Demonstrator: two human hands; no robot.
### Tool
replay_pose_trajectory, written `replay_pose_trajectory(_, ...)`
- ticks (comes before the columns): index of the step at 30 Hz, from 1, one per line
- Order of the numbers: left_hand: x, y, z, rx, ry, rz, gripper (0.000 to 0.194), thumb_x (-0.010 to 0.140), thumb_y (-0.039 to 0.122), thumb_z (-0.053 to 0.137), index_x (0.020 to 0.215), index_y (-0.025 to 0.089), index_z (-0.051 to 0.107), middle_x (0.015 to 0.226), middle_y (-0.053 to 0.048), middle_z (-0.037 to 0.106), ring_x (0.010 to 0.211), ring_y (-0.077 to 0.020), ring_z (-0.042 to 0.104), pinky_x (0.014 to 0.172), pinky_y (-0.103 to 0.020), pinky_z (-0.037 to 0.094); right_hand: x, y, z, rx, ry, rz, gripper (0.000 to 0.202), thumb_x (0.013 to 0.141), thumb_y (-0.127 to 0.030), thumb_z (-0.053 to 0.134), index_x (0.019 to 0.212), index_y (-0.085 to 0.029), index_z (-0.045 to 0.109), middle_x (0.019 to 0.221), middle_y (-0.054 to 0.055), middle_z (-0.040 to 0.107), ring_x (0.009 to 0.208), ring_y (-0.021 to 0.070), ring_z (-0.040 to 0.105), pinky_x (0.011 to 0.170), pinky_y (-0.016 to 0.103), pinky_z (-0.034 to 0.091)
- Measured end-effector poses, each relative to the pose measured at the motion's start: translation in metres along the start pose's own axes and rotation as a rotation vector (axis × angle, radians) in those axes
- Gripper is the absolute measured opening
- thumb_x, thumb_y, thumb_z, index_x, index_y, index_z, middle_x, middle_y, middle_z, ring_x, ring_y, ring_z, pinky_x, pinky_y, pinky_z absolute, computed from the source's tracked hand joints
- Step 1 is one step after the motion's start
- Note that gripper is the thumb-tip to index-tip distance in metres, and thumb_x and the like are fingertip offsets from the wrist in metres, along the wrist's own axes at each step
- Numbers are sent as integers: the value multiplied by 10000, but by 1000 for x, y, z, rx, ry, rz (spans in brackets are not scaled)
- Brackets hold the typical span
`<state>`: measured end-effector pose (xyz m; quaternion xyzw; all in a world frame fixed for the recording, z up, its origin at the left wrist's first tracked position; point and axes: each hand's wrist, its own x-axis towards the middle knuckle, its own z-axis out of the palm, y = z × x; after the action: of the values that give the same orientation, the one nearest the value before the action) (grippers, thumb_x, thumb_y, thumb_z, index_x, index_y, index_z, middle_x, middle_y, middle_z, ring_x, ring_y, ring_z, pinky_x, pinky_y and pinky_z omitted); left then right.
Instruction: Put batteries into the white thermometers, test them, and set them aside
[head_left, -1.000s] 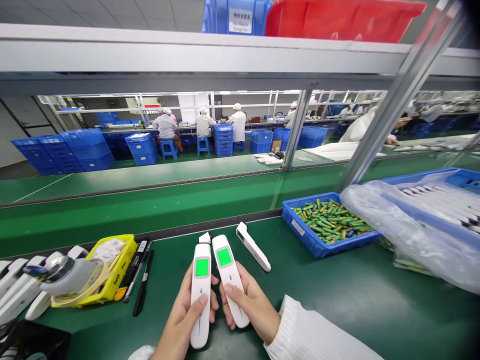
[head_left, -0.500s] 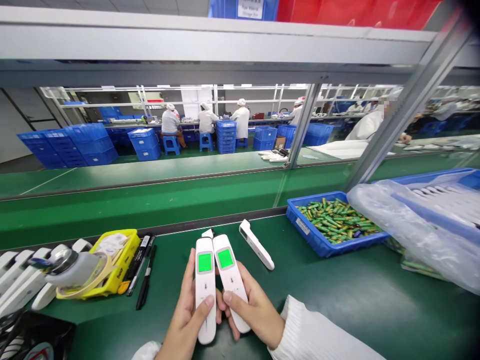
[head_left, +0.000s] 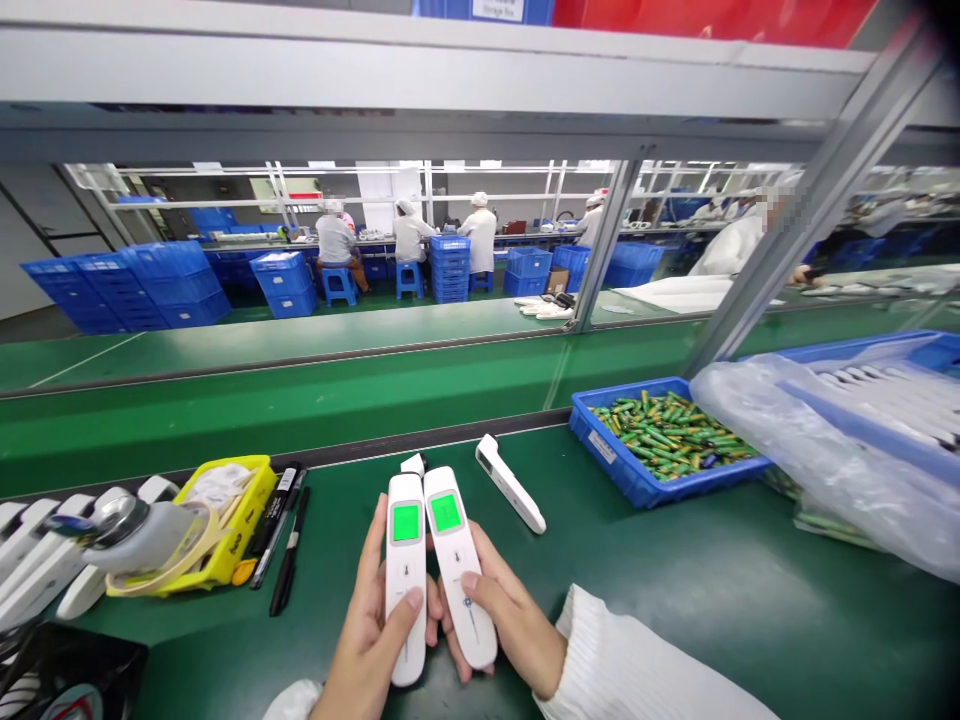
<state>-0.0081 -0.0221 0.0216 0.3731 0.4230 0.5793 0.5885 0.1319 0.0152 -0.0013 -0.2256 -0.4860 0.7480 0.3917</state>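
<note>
Two white handheld thermometers with lit green screens are held upright side by side over the green bench. My left hand [head_left: 369, 625] is wrapped round the left thermometer [head_left: 406, 580], its thumb on the lower front. My right hand [head_left: 517, 620] grips the right thermometer [head_left: 459, 565], which tilts a little to the left at its top; that thumb lies beside a small blue mark. Behind their tops, part of another white device [head_left: 413, 464] shows, mostly hidden. A further white thermometer [head_left: 511, 485] lies on the bench to the right of them.
A blue tray [head_left: 651, 492] of green batteries stands at right, beside a plastic bag [head_left: 847, 470] over another blue tray. At left are a yellow basket [head_left: 259, 500], a bottle [head_left: 146, 540], pens [head_left: 289, 560] and white devices [head_left: 37, 560]. People sit and stand beyond the frame.
My right thumb has shifted up and right on the right thermometer, and a blue mark now shows below it. Both thermometers are still held, their screens still green. The view has shifted slightly.
</note>
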Motion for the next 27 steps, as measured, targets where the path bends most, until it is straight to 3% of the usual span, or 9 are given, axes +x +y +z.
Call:
replay_pose_trajectory(3,1,0,-3,11,19,-19,768,834,364,581,1442,361,111,732,12,607,547,-101,490,595,-230,460,-1,-3,3,-40,0,-24,456,935,-447,409,1315,-212,314,743,4,557,410,81,512,301,124,270)
replay_pose_trajectory(12,2,-1,-2,-102,-78,-51,760,861,347,542,1419,448,36,593,51,569,535,-110,493,575,-232,452,-3,-6,6,-81,-1,-33,428,935,-457,423,1276,-211,339,677,-25,542,387,66,477,320,132,304)
replay_pose_trajectory(14,2,-2,-2,-130,-76,-72,761,852,346,550,1410,480,49,721,32,630,554,-112,514,582,-248,469,-2,-4,4,-56,-4,-38,433,916,-465,463,1250,-213,352,698,-21,555,384,61,475,314,125,307)
replay_pose_trajectory(16,2,-2,-3,-120,-26,-90,731,839,364,562,1409,482,120,1070,-13,639,681,-136,574,645,-281,498,0,-2,3,-35,4,-45,441,898,-463,503,1234,-216,358,718,-18,560,392,61,482,308,121,317)
replay_pose_trajectory(19,1,-3,-4,-27,72,-62,665,825,382,577,1400,442,249,1464,34,346,1053,-192,543,806,-256,473,0,0,1,-31,22,-63,452,889,-459,527,1230,-212,361,721,-18,553,405,66,495,298,118,335)
replay_pose_trajectory(21,1,-3,-4,22,95,-41,659,825,392,575,1404,422,261,1512,80,250,1206,-202,445,874,-225,439,-1,0,1,-23,21,-73,461,881,-467,539,1223,-210,368,719,-20,545,420,71,508,300,120,358)
replay_pose_trajectory(24,0,-2,-6,53,101,-59,691,809,424,585,1409,423,240,1522,116,210,1267,-204,389,878,-211,453,3,1,1,10,10,-64,480,859,-488,564,1202,-207,380,709,-27,528,433,79,525,294,116,365)
replay_pose_trajectory(27,0,-2,-12,83,113,-74,728,805,444,584,1420,419,195,1466,82,353,1200,-222,473,788,-236,514,10,8,2,77,36,-42,557,800,-525,620,1192,-203,393,720,-27,520,479,91,545,317,123,375)
